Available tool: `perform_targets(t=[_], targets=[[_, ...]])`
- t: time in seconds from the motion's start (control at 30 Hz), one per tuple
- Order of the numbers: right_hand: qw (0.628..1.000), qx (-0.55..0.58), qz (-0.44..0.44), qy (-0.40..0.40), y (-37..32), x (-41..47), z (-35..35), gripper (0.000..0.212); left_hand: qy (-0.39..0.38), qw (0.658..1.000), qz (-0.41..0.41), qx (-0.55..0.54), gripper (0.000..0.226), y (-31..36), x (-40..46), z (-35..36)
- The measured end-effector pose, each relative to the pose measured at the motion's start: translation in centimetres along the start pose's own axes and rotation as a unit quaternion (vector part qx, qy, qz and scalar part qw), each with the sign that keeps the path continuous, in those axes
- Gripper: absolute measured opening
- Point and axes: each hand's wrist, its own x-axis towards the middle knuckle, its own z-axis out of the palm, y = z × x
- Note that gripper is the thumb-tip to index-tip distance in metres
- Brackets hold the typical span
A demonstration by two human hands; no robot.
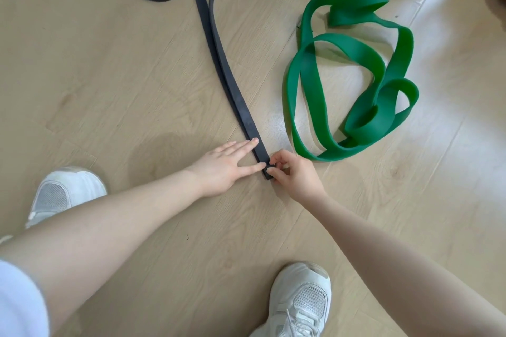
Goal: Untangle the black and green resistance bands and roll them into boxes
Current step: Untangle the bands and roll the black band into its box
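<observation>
Both hands meet at black band's point(219, 44) near end: right hand point(294, 172) pinching, left hand point(224, 165) flat.

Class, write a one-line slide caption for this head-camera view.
Right hand pinches the black band's end, left hand flat beside it; green band lies loose.

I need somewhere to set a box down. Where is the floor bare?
Bare floor lies left of the black band, beyond the left shoe. Crowded right, where the green band sprawls, and where both hands meet.
</observation>
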Motion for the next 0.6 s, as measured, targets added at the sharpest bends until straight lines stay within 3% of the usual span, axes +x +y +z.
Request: perform_targets(t=[0.2,0.43,0.6], targets=[[0.979,-0.121,-0.162,-0.017,1.3,-0.5,-0.8,0.014,0.0,1.0,0.009,-0.026,0.067,0.3,-0.1,-0.1],[0.948,-0.203,-0.244,-0.021,2.1,-0.3,-1.0,0.019,0.01,0.998,0.002,-0.06,0.056,0.7,-0.1,0.0],[0.939,-0.231,-0.253,-0.021,2.0,-0.3,-1.1,0.027,0.0,0.996,-0.004,-0.088,0.054,0.9,-0.1,-0.1]])
